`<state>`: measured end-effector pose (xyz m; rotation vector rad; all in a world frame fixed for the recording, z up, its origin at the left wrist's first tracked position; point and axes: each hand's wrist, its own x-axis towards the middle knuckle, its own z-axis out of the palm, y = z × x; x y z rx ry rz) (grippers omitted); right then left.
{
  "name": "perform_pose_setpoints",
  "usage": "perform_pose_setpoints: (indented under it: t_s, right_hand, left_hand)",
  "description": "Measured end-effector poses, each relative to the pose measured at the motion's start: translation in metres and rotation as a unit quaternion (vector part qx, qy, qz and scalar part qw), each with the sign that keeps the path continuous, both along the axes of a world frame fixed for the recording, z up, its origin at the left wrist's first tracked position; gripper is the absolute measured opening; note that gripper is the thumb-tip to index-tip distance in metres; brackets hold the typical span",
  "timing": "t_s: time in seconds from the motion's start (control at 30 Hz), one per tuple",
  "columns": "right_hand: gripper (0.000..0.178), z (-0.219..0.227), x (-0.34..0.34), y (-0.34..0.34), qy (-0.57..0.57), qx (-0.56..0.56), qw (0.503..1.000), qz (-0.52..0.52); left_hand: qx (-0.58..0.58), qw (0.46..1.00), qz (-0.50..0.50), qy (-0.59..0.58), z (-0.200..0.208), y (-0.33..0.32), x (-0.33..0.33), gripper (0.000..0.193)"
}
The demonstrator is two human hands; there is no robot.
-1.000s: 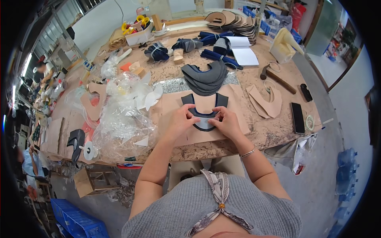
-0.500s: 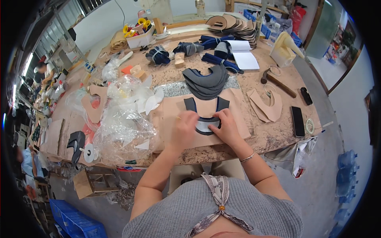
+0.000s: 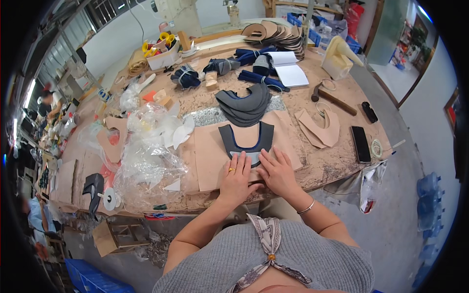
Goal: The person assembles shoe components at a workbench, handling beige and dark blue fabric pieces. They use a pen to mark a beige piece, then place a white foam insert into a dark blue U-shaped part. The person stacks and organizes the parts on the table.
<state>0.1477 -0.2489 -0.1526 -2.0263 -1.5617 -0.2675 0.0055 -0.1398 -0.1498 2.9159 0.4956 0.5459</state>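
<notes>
A dark grey U-shaped fabric piece point(image 3: 265, 137) with blue inner edging lies on a tan sheet point(image 3: 209, 168), its opening facing away from me. A light grey curved strip point(image 3: 254, 156) sits across its bottom bend. My left hand point(image 3: 236, 179) rests flat with fingers stretched over the left part of the strip and bend. My right hand point(image 3: 279, 175) lies likewise on the right part, fingers out and slightly spread. The thumbs point toward each other. My hands cover much of the bend. Just beyond lies a stack of similar dark grey curved pieces point(image 3: 245, 108).
Crumpled clear plastic point(image 3: 151, 156) spreads at left. Tan cut-outs point(image 3: 322, 132), a hammer point(image 3: 337, 101) and a black phone point(image 3: 360, 144) lie at right. Tied dark bundles point(image 3: 185, 77), an open notebook point(image 3: 293, 74) and stacked curved pieces point(image 3: 288, 39) stand farther back.
My left hand, blurred and lifted before, has come down flat on the near bend. My right hand has gone from a bent-finger touch to lying flat. The U-piece's arms look closer together.
</notes>
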Motion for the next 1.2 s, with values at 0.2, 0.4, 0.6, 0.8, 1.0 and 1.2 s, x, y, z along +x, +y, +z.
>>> perform_pose_setpoints:
  t_s: [0.2, 0.4, 0.6, 0.8, 1.0, 1.2]
  right_hand:
    - [0.022, 0.012, 0.081, -0.015, 0.161, 0.059, 0.982, -0.075]
    - [0.031, 0.011, 0.179, -0.042, 0.113, 0.049, 0.971, -0.203]
    - [0.029, -0.014, 0.213, -0.058, 0.299, 0.018, 0.940, -0.166]
    - [0.016, -0.027, 0.232, -0.066, 0.273, 0.061, 0.944, -0.172]
    - [0.014, 0.051, 0.214, -0.063, 0.034, 0.387, 0.854, -0.346]
    - [0.009, 0.097, 0.067, -0.040, -0.095, 0.271, 0.957, 0.028]
  left_hand:
    - [0.022, 0.999, 0.022, -0.015, 0.002, -0.020, -0.019, 0.080]
    - [0.020, 1.000, 0.008, 0.000, 0.013, -0.007, -0.002, 0.080]
    - [0.003, 0.999, -0.025, -0.022, 0.000, -0.026, -0.013, 0.083]
    - [-0.002, 0.997, -0.011, -0.070, -0.011, -0.032, -0.023, 0.071]
    - [-0.023, 0.994, -0.015, -0.105, -0.010, -0.031, -0.028, 0.066]
    - [-0.455, 0.838, -0.133, -0.271, 0.021, -0.056, -0.009, 0.059]
